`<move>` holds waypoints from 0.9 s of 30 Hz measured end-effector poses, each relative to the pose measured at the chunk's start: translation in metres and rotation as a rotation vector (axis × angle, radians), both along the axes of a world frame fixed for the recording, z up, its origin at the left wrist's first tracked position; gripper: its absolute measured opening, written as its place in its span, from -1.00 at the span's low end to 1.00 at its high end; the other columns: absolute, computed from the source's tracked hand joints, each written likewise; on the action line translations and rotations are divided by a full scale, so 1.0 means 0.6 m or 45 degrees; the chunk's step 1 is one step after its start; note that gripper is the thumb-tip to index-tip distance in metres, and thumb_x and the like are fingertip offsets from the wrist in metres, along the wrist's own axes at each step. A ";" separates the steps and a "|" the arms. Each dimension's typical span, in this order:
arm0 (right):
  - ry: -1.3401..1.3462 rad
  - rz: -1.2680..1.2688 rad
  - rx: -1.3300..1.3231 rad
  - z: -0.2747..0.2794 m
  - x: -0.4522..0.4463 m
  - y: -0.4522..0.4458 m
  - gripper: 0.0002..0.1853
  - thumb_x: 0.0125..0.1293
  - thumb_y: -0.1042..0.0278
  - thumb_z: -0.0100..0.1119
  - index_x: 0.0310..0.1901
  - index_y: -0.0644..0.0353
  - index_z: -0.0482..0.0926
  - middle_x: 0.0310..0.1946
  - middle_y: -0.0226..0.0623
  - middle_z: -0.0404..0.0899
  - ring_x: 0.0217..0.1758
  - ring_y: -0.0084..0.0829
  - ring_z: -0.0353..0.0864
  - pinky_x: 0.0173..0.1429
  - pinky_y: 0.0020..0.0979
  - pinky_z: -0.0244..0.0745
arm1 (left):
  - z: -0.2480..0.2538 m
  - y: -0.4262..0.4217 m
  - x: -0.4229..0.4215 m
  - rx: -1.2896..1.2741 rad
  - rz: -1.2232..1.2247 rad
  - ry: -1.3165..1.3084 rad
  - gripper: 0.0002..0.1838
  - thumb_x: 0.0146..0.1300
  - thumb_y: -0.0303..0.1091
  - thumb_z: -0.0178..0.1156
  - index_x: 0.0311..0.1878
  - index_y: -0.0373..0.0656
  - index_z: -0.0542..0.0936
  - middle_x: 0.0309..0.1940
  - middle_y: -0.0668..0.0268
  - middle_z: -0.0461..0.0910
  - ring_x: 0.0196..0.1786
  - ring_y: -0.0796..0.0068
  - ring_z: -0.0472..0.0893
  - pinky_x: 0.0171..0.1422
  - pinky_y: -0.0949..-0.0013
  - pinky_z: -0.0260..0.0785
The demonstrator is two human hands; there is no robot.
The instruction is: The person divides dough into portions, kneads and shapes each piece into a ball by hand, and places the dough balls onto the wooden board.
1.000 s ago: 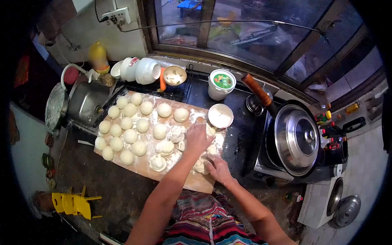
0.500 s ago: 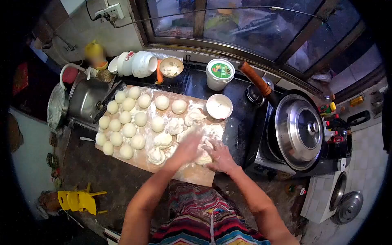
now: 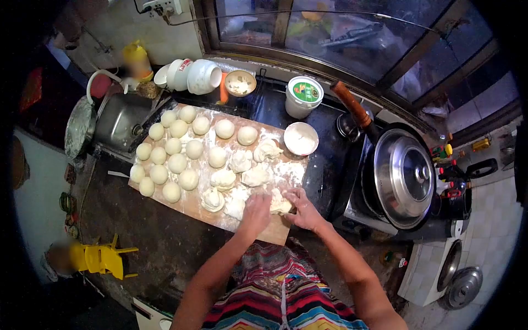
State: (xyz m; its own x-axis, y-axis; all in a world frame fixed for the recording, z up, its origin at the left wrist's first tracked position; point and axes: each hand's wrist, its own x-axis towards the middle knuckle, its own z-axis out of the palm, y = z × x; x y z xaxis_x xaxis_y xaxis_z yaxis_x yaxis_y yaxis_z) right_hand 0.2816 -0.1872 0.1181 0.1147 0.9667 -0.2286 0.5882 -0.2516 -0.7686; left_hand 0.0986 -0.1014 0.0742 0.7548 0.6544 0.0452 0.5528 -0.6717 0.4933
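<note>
A piece of dough lies on the floured wooden board near its front right corner. My left hand presses against the dough's left side with fingers bent. From the right, my right hand grips its edge between thumb and curled fingers. Just left of my hands are rough, uneven dough lumps, among them one by the front edge and another farther back. Smooth round dough balls cover the left part of the board. A bowl of flour stands at the back right corner.
A lidded wok sits on the stove at right, its wooden handle pointing back. Behind the board stand a white tub, a small bowl and stacked bowls. A sink is at left, yellow stools below.
My left hand has come down to the dough at the front and is no longer blurred. My right hand has closed in on the dough's edge. The view has shifted slightly.
</note>
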 end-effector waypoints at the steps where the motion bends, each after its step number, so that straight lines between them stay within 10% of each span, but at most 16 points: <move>1: -0.112 0.062 -0.004 0.005 0.001 0.001 -0.21 0.00 0.27 0.39 0.32 0.07 0.29 0.25 -0.02 0.28 0.34 -0.04 0.30 0.38 -0.21 0.27 | 0.009 0.002 -0.001 -0.079 -0.005 0.006 -0.51 0.00 -0.48 0.22 0.08 -0.28 0.45 -0.06 -0.10 0.49 0.11 -0.11 0.44 0.24 0.02 0.31; 6: -0.137 0.112 0.007 0.022 -0.005 -0.004 -0.17 -0.01 0.08 0.46 0.33 0.02 0.34 0.34 -0.03 0.15 0.39 0.04 0.21 0.45 -0.17 0.19 | 0.088 0.023 -0.079 -0.387 0.231 -0.241 -0.40 -0.01 -0.50 0.16 0.22 -0.21 0.43 0.14 -0.05 0.43 0.28 -0.10 0.36 0.38 0.06 0.21; 13: -0.698 0.184 0.261 0.005 -0.073 0.032 -0.31 0.01 0.00 0.43 0.21 -0.01 0.47 0.19 -0.06 0.41 0.38 0.00 0.23 0.46 -0.02 0.07 | -0.017 0.002 -0.150 0.233 0.058 -0.008 -0.51 -0.03 -0.32 0.33 0.05 -0.13 0.56 0.20 0.07 0.39 0.35 0.03 0.30 0.30 -0.04 0.16; 17: -0.184 -0.008 0.015 -0.027 -0.055 0.036 -0.42 0.06 0.18 0.41 0.16 0.00 0.49 0.10 -0.14 0.49 0.21 -0.14 0.46 0.30 -0.12 0.34 | 0.042 -0.007 -0.115 0.300 0.260 0.025 -0.40 -0.05 -0.24 0.40 0.13 -0.12 0.51 0.24 0.02 0.35 0.37 0.00 0.28 0.32 -0.04 0.17; 23: 1.524 -0.606 -0.102 -0.019 -0.038 0.045 -0.47 0.09 0.60 0.25 0.16 0.31 0.42 -0.02 -0.19 0.54 -0.03 -0.33 0.60 0.01 -0.41 0.56 | 0.062 0.014 -0.037 -0.232 0.041 -0.522 -0.16 -0.03 -0.16 0.43 0.34 -0.14 0.30 0.31 -0.01 0.26 0.39 -0.11 0.20 0.42 -0.02 0.09; 27: 1.447 -0.694 -0.319 -0.012 -0.077 0.041 -0.40 0.28 0.40 0.16 0.35 0.08 0.22 0.13 -0.31 0.47 0.16 -0.37 0.50 0.21 -0.17 0.48 | 0.020 0.002 0.029 -0.418 0.415 -0.646 -0.47 0.07 -0.19 0.36 0.08 -0.23 0.52 0.10 -0.07 0.46 0.21 -0.08 0.41 0.30 0.07 0.26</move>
State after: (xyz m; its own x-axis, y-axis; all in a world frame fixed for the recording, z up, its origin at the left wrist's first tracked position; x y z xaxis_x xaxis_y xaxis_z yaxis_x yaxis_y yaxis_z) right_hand 0.2356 -0.1623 0.1110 0.1012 0.7733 -0.6259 -0.5874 -0.4613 -0.6650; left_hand 0.1160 -0.0999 0.0861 0.4548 0.8847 0.1017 0.3478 -0.2816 0.8943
